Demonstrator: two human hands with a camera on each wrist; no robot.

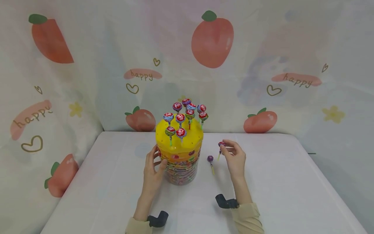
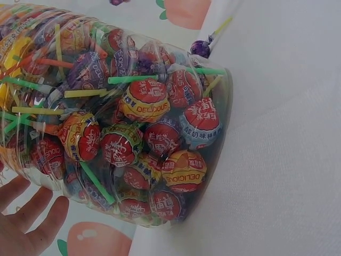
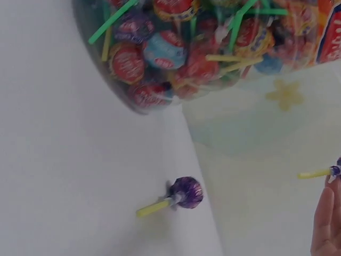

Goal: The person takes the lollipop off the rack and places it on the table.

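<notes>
A clear plastic jar (image 1: 181, 170) packed with wrapped lollipops stands upright on the table under a yellow lid (image 1: 165, 138). Several lollipops (image 1: 180, 119) stick up from holes in that lid. My left hand (image 1: 152, 174) is at the jar's left side, its fingers spread along the wall and the thumb towards the front. Right of the jar, my right hand (image 1: 236, 161) pinches a lollipop (image 1: 221, 144) by its purple-and-red wrapped head, the yellow stick (image 3: 313, 174) pointing down in the head view. Close by, a purple lollipop (image 1: 210, 159) with a yellow stick lies on the table.
A white cloth covers the table (image 1: 280, 182). Behind and to the left hangs a pale backdrop (image 1: 175, 39) printed with peaches, hearts and the word "happy". Each wrist carries a black mount (image 1: 226, 201).
</notes>
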